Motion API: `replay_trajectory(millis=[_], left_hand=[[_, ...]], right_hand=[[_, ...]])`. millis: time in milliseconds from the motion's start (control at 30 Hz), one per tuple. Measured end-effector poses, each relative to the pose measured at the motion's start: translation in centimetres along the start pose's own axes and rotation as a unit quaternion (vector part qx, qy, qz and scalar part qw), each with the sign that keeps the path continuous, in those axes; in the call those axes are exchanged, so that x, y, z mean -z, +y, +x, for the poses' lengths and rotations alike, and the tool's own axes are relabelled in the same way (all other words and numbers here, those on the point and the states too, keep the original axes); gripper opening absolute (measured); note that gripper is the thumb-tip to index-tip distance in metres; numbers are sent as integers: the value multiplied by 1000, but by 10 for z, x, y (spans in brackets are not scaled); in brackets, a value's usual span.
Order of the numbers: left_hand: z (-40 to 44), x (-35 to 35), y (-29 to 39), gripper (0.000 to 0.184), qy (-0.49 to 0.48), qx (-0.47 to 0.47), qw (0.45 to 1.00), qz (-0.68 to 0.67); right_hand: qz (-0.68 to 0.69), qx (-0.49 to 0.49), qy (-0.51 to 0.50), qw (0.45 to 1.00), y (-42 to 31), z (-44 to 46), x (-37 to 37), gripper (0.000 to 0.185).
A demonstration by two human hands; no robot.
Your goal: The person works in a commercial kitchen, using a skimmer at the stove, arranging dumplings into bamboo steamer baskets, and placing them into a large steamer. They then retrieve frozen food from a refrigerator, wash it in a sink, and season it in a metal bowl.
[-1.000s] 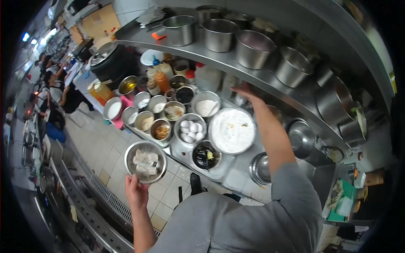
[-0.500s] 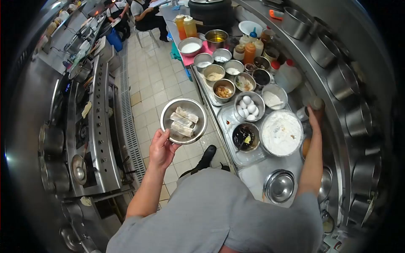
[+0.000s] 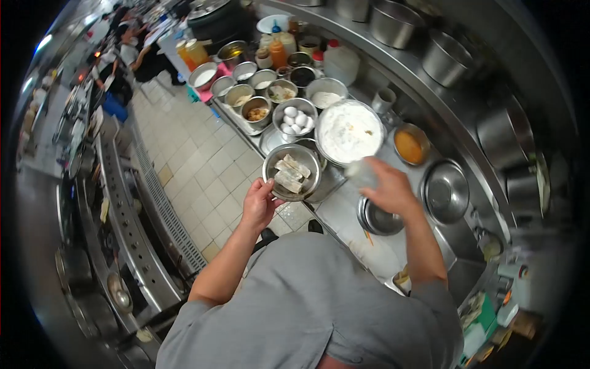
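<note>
My left hand [image 3: 260,202] grips the rim of a metal bowl [image 3: 268,178], its thumb over the near left edge. Pale, white-coated pieces [image 3: 291,173] lie inside the bowl. My right hand [image 3: 388,186] is closed round a small, blurred, light-coloured container [image 3: 362,175], tilted to the left, with its details too smeared to tell. That container is just in front of the large bowl of white powder [image 3: 349,132]. Behind the held bowl stands a bowl of white eggs [image 3: 294,120]. The held bowl partly hides a dark-filled bowl below it.
Small ingredient bowls [image 3: 255,109] and sauce bottles [image 3: 278,54] crowd the back of the counter. Empty metal bowls [image 3: 444,190] stand on the right, under a shelf of pots [image 3: 393,23]. A stove [image 3: 132,246] is at left; people [image 3: 138,55] are far off.
My right hand has come away from the back of the counter with the light-coloured container, toward the held bowl. My left hand has brought its bowl nearer the counter. The view has turned.
</note>
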State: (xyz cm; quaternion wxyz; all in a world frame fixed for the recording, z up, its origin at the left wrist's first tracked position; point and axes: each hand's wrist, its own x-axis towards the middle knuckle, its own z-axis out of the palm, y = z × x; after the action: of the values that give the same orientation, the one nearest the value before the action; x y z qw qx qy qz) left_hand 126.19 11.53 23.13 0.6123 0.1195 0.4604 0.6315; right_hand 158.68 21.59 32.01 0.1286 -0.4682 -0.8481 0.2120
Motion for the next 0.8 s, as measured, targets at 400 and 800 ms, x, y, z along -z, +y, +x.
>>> replay_trajectory(millis=[400, 800], left_hand=[[-34, 119, 20, 20, -26, -23, 999, 3], [-78, 191, 68, 22, 66, -106, 987, -105]], right_hand=[[-265, 125, -133, 947, -162, 51, -62, 33], [-288, 200, -172, 921, -268, 67, -92, 34]])
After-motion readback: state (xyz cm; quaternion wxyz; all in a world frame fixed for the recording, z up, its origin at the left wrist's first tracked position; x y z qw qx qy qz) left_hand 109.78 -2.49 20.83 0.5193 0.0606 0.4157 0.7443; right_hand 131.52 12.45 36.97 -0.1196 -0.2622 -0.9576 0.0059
